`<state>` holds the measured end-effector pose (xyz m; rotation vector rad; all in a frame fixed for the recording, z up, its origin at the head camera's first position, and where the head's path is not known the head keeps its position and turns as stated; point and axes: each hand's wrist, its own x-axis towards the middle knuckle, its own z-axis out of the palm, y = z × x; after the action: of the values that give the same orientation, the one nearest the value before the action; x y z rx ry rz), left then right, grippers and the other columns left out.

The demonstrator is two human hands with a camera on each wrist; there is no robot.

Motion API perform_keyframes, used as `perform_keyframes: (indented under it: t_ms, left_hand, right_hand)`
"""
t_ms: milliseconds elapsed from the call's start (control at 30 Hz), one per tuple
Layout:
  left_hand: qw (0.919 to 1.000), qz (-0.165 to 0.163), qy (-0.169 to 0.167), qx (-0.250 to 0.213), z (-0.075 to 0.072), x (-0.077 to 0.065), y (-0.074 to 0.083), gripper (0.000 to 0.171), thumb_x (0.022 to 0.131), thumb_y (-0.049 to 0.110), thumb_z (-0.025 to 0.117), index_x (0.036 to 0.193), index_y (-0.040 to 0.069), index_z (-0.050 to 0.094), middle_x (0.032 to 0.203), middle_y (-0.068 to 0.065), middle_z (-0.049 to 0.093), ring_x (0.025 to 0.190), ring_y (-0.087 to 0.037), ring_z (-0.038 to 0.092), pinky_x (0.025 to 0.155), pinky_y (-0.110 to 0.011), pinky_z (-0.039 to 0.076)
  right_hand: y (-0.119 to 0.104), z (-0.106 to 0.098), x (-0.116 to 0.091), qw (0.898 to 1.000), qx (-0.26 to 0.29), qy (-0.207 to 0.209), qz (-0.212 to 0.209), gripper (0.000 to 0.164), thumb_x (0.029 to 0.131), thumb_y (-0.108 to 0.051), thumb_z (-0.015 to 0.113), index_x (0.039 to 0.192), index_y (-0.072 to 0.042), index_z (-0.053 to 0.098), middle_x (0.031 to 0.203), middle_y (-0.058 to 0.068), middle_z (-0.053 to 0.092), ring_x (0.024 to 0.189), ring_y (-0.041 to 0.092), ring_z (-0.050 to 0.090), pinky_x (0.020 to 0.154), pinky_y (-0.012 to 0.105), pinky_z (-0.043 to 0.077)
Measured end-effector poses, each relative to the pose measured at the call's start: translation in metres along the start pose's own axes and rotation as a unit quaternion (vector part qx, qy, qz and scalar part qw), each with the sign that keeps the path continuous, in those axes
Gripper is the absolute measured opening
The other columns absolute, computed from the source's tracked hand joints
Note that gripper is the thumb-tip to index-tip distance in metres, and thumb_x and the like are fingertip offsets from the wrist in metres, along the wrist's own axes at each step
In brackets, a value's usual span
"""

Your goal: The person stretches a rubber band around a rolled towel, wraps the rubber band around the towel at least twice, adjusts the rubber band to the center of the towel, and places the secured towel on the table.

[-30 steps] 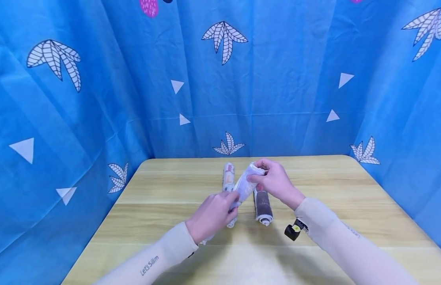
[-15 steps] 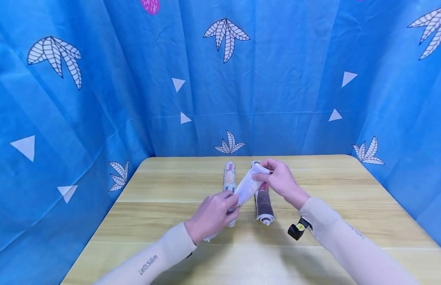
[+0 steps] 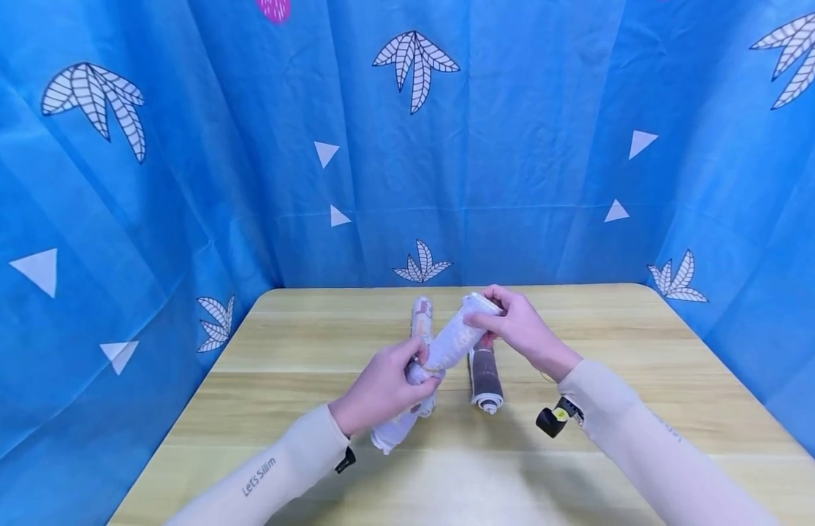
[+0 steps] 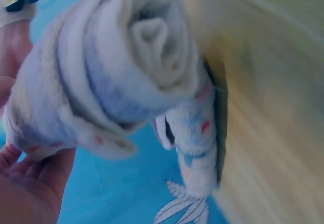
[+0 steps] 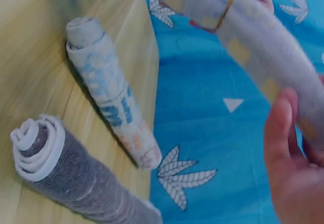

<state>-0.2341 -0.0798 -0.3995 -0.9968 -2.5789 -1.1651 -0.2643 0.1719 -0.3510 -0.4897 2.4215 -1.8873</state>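
A rolled pale lilac towel point(image 3: 455, 342) with yellowish patches is held slantwise above the table. My left hand point(image 3: 384, 387) grips it around the middle, where a thin brownish-yellow rubber band point(image 5: 226, 7) circles the roll. At the upper end, my right hand point(image 3: 522, 329) pinches it between thumb and fingers. The coiled lower end of the lilac towel point(image 4: 152, 42) faces the left wrist camera. Beneath lies a white patterned towel roll point(image 5: 106, 82), partly hidden by the held one in the head view. To its right lies a dark grey towel roll point(image 3: 487, 380), its far end covered by my right hand.
The wooden table point(image 3: 302, 351) has rounded far corners. A blue curtain point(image 3: 512, 146) with white leaf and triangle prints hangs along its back and sides. Small black devices, such as the right wrist's camera point(image 3: 557, 418), are strapped to both wrists.
The left hand has changed its hold, its thumb and fingers now spread around the roll's middle. More of the towel's lower end shows below it. The two rolls on the table stay put.
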Motion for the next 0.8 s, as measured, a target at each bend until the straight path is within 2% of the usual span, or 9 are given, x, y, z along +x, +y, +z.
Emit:
perform_keyframes:
  t_ms: [100,233,333,400,533,600,667,733,800]
  left_hand:
    - [0.9949,-0.031,-0.028,-0.092,-0.003,0.003,-0.003,0.027,0.09,0.021,0.075,0.094,0.017,0.048,0.091,-0.004,0.065,0.073,-0.013,0.066,0.055,-0.027,0.056]
    - [0.9798,-0.044,-0.08,-0.178,-0.008,0.007,-0.011,0.026,0.092,0.019,0.074,0.098,0.012,0.049,0.092,-0.007,0.064,0.079,-0.016,0.066,0.065,-0.032,0.058]
    - [0.9727,-0.053,-0.103,-0.201,-0.011,0.009,-0.016,0.026,0.092,0.015,0.073,0.101,0.01,0.049,0.095,-0.007,0.064,0.084,-0.018,0.065,0.07,-0.033,0.058]
    - [0.9734,-0.06,-0.102,-0.196,-0.011,0.009,-0.018,0.027,0.092,0.015,0.073,0.103,0.01,0.049,0.097,-0.007,0.064,0.085,-0.019,0.065,0.072,-0.033,0.058]
    - [0.9851,-0.074,-0.065,-0.141,-0.008,0.008,-0.016,0.037,0.09,0.029,0.077,0.108,0.015,0.048,0.102,-0.005,0.064,0.088,-0.017,0.066,0.071,-0.03,0.058]
    - [0.9932,-0.073,-0.034,-0.084,-0.005,0.007,-0.014,0.044,0.087,0.036,0.079,0.111,0.019,0.048,0.103,-0.002,0.064,0.087,-0.014,0.066,0.07,-0.027,0.058]
    - [0.9985,-0.055,0.002,-0.001,-0.003,0.006,-0.011,0.046,0.085,0.038,0.08,0.113,0.02,0.048,0.102,0.002,0.064,0.083,-0.01,0.064,0.067,-0.023,0.056]
    - [0.9951,-0.024,0.037,0.088,-0.001,0.006,-0.011,0.043,0.085,0.034,0.08,0.112,0.02,0.05,0.097,0.003,0.064,0.077,-0.008,0.062,0.063,-0.021,0.053]
    - [0.9846,0.018,0.063,0.162,0.0,0.007,-0.012,0.039,0.086,0.027,0.08,0.112,0.017,0.053,0.095,0.002,0.066,0.074,-0.008,0.061,0.061,-0.021,0.052]
  right_hand:
    - [0.003,-0.005,0.0,0.997,0.036,-0.057,-0.027,0.056,0.094,-0.015,0.07,0.143,-0.011,0.043,0.116,0.018,0.061,0.075,0.022,0.066,0.068,0.034,0.059]
    - [0.007,-0.008,0.0,0.992,0.048,-0.11,-0.04,0.067,0.095,-0.015,0.069,0.152,-0.025,0.037,0.131,0.02,0.056,0.081,0.025,0.066,0.072,0.037,0.059]
    - [0.009,-0.006,0.0,0.994,0.028,-0.104,-0.034,0.057,0.094,-0.02,0.071,0.146,-0.024,0.047,0.125,0.02,0.058,0.084,0.026,0.065,0.073,0.037,0.059]
    - [0.009,-0.003,0.002,0.996,0.014,-0.086,-0.028,0.048,0.093,-0.022,0.072,0.138,-0.019,0.055,0.115,0.018,0.061,0.083,0.026,0.065,0.072,0.037,0.059]
    - [0.01,0.005,0.004,0.999,0.01,-0.036,-0.018,0.034,0.092,-0.019,0.074,0.119,-0.006,0.058,0.1,0.015,0.066,0.072,0.023,0.066,0.067,0.037,0.06]
    - [0.009,0.008,0.005,1.0,0.014,-0.012,-0.013,0.032,0.092,-0.018,0.074,0.114,-0.003,0.057,0.094,0.013,0.067,0.067,0.021,0.065,0.064,0.035,0.059]
    - [0.009,0.011,0.007,1.0,0.018,0.007,-0.012,0.031,0.092,-0.017,0.074,0.11,-0.001,0.056,0.089,0.013,0.068,0.063,0.02,0.064,0.061,0.034,0.059]
    - [0.008,0.012,0.008,1.0,0.019,0.023,-0.01,0.031,0.092,-0.018,0.074,0.108,0.0,0.056,0.087,0.012,0.067,0.062,0.019,0.064,0.06,0.035,0.059]
    - [0.007,0.013,0.009,0.999,0.016,0.038,-0.007,0.031,0.092,-0.019,0.075,0.106,0.001,0.056,0.086,0.012,0.068,0.061,0.019,0.064,0.06,0.036,0.059]
